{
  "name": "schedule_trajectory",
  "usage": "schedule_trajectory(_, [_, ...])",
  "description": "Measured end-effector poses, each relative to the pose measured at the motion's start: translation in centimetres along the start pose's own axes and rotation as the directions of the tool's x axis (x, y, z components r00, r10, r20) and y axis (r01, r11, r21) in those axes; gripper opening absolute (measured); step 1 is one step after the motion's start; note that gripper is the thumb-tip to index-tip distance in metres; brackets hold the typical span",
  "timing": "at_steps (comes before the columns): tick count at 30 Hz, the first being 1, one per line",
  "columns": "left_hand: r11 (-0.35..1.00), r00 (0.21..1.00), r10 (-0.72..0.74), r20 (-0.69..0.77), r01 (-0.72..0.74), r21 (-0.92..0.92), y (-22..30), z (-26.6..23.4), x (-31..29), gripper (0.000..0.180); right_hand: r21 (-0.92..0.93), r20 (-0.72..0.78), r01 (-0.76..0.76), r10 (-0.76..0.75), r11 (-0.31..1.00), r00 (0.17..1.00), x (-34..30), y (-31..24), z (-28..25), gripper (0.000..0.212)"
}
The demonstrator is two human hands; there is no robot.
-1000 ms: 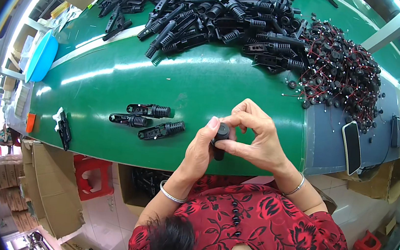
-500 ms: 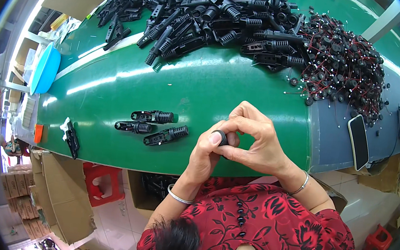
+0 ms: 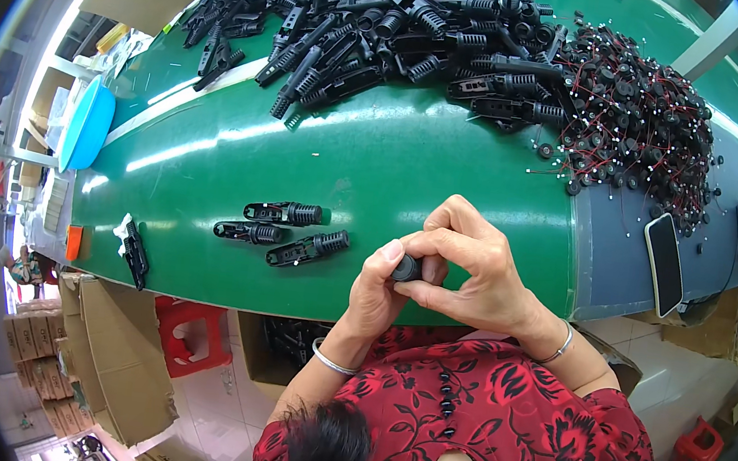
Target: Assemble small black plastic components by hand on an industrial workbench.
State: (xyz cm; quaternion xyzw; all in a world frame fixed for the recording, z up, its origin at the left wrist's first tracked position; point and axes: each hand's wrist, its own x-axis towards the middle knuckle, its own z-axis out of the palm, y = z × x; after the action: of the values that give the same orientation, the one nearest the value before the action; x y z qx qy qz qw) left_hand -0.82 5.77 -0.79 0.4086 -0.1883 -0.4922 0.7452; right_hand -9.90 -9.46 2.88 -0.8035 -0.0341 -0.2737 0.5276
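Note:
A black, ribbed plastic part with a round end (image 3: 406,268) is pinched between my two hands above the front edge of the green table. My left hand (image 3: 373,293) grips it with the thumb on its side. My right hand (image 3: 485,266) curls its thumb and forefinger round the other side. Most of the part is hidden by my fingers. Just left of my hands lie three black ribbed plastic housings: an upper one (image 3: 284,213), a left one (image 3: 247,232) and a lower right one (image 3: 309,248).
A big heap of black housings (image 3: 355,33) covers the table's far side. To its right is a pile of round black parts with red wires (image 3: 640,125). A phone (image 3: 664,264) lies at the right. At the left are a black tool (image 3: 135,256) and a blue basin (image 3: 87,124).
The black part has tilted between my fingers, so its round end shows more. My right fingers have shifted slightly around it. The housings on the table lie as before.

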Motion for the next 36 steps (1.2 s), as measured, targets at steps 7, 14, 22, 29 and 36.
schedule_trajectory(7, [0.998, 0.999, -0.045, 0.004, 0.045, 0.039, 0.3, 0.3, -0.3, 0.055, 0.004, 0.013, 0.005, -0.005, 1.000, 1.000, -0.4, 0.0, -0.1, 0.037])
schedule_trajectory(14, [0.992, 0.996, -0.039, 0.075, 0.030, 0.122, 0.1, -0.4, -0.6, 0.057, -0.009, 0.046, 0.007, -0.007, 1.000, 0.999, -0.6, -0.4, 0.0, 0.038])
schedule_trajectory(22, [0.992, 0.999, -0.043, -0.010, 0.044, 0.119, -0.5, 0.0, -0.7, 0.058, -0.002, 0.057, -0.032, 0.032, 0.999, 0.998, -0.9, -0.2, -0.1, 0.036])
schedule_trajectory(29, [0.969, 0.993, -0.064, 0.095, 0.039, 0.245, 0.0, 0.1, -0.9, 0.047, -0.078, 0.059, -0.004, 0.009, 0.997, 0.998, -1.2, -0.7, -0.6, 0.034])
schedule_trajectory(36, [0.745, 0.971, 0.167, 0.172, -0.238, 0.623, 1.4, 1.1, -1.9, 0.041, 0.016, 0.066, 0.050, -0.051, 0.999, 0.997, -2.4, -0.3, -0.9, 0.040])
